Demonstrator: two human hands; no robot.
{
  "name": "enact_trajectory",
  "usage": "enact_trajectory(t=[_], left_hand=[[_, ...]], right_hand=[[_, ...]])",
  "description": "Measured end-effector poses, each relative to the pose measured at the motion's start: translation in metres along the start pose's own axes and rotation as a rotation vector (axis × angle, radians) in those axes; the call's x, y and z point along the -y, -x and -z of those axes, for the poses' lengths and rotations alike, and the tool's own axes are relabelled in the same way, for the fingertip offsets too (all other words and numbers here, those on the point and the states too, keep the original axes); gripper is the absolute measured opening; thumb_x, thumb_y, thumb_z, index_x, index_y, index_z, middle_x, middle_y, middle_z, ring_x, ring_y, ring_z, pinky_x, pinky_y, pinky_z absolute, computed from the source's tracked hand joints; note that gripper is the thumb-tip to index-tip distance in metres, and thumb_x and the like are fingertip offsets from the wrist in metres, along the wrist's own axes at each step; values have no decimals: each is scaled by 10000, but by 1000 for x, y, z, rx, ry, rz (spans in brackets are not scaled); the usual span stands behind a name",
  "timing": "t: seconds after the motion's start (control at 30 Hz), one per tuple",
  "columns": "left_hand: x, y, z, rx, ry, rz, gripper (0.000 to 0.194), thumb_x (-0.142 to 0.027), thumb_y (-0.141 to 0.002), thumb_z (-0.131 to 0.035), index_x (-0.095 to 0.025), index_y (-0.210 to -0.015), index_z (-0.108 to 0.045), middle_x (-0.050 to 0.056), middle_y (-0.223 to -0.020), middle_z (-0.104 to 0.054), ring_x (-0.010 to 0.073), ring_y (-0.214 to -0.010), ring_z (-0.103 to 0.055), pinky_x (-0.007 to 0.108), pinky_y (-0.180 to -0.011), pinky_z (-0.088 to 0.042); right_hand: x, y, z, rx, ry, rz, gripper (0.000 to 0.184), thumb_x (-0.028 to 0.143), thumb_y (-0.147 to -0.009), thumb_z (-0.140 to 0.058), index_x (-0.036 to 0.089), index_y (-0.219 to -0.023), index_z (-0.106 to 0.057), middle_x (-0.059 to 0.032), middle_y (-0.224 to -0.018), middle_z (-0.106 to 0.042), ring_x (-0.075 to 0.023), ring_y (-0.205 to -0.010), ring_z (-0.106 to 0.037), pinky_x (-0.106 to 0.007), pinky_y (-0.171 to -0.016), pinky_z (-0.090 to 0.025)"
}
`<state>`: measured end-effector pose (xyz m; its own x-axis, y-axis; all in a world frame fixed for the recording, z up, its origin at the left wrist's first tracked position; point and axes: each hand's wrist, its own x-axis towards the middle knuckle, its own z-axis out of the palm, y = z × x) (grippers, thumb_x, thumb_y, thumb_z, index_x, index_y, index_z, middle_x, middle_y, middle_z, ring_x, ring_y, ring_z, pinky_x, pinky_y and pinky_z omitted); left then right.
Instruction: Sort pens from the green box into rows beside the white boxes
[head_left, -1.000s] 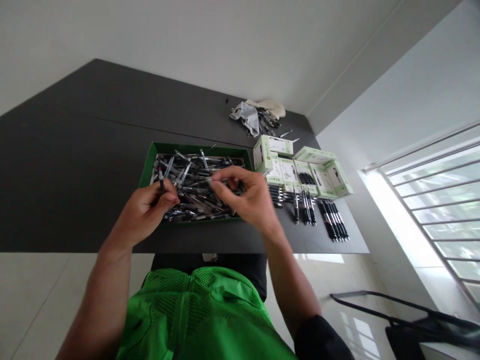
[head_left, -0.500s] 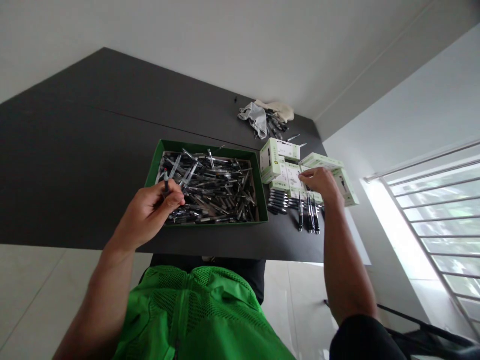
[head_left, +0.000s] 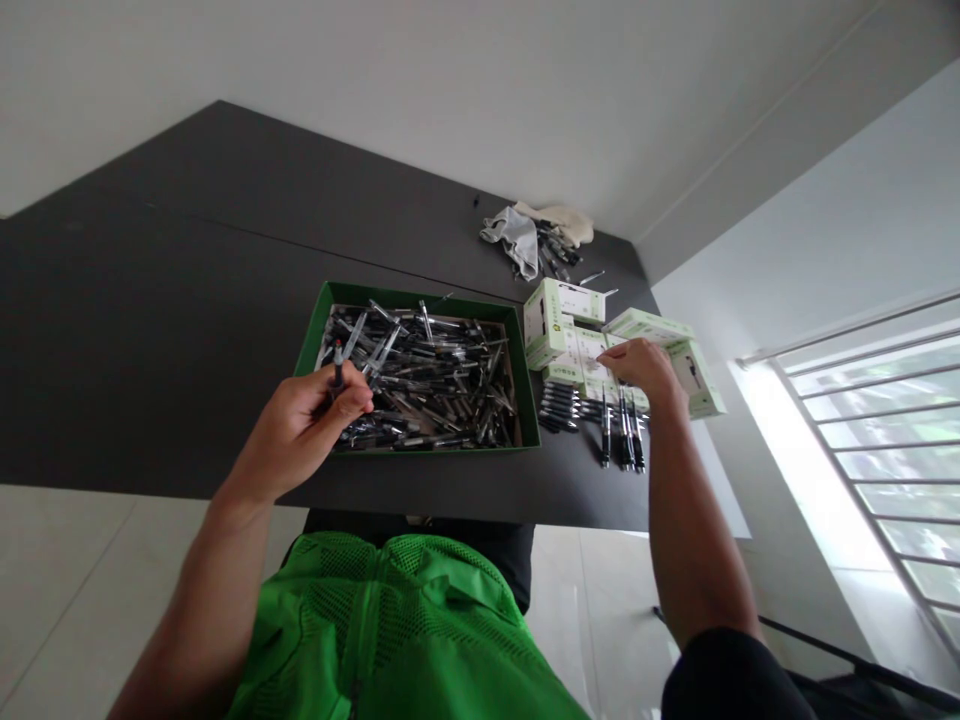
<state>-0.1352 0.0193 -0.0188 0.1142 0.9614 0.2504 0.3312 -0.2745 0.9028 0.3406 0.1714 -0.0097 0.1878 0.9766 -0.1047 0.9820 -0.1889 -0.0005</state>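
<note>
My left hand (head_left: 319,415) is closed around a dark pen (head_left: 338,366) with a red tip, held upright over the left edge of the green tray (head_left: 529,400). Loose black and clear pens (head_left: 442,375) fill that tray in a jumble. Over the light green and white cartons (head_left: 564,349) on the right, my right hand (head_left: 643,368) has its thumb and fingers brought together. Whatever they may hold is too small to make out. Just below that hand, several black pens (head_left: 625,440) lie pointing toward me, beside a neat row of pens (head_left: 559,406).
At the back right, a grey cloth (head_left: 517,238) and a cream cloth (head_left: 568,222) lie by more pens (head_left: 553,252). All this stands on a dark table (head_left: 187,330) against a wall. A barred window (head_left: 892,430) is to the right.
My hands keep nearly the same poses, the left still gripping its pen. The whole view has shifted slightly, with the table contents appearing a little further right and lower.
</note>
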Motion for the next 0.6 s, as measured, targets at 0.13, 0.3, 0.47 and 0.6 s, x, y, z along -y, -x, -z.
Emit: enact_trajectory(t=[0.13, 0.3, 0.47, 0.6], left_hand=[[2, 1, 0, -2, 18, -6, 282, -372, -1053, -615, -201, -829, -635, -22, -751, -621, 122, -665, -507, 276, -633, -401], [5, 2, 0, 0, 40, 5, 308, -401, -1068, -608, -198, -838, -623, -22, -763, -597, 120, -681, -505, 279, -637, -394], [10, 4, 1, -49, 64, 60, 341, -457, -1074, -600, -193, -859, -623, -8, -762, -578, 133, -683, -484, 301, -618, -370], [11, 4, -1, -98, 137, 83, 342, -463, -1075, -607, -197, -859, -614, -15, -743, -553, 130, -682, -475, 301, -624, -372]], right_hand=[[0, 5, 13, -74, -24, -70, 328, 311, -911, -642, 170, -1082, -884, -163, -965, -839, -322, -985, -774, -405, -900, -550], [20, 31, 46, -251, -179, 31, 351, 331, -965, -581, 197, -1106, -873, -119, -969, -839, -270, -923, -756, -364, -845, -537], [83, 89, 85, -258, -386, 378, 278, 385, -984, -646, 218, -1014, -865, -58, -813, -803, -188, -673, -673, -321, -686, -495], [141, 129, 88, 134, -536, 954, 186, 315, -1009, -678, 239, -1004, -847, -36, -928, -818, -162, -756, -703, -284, -688, -510]])
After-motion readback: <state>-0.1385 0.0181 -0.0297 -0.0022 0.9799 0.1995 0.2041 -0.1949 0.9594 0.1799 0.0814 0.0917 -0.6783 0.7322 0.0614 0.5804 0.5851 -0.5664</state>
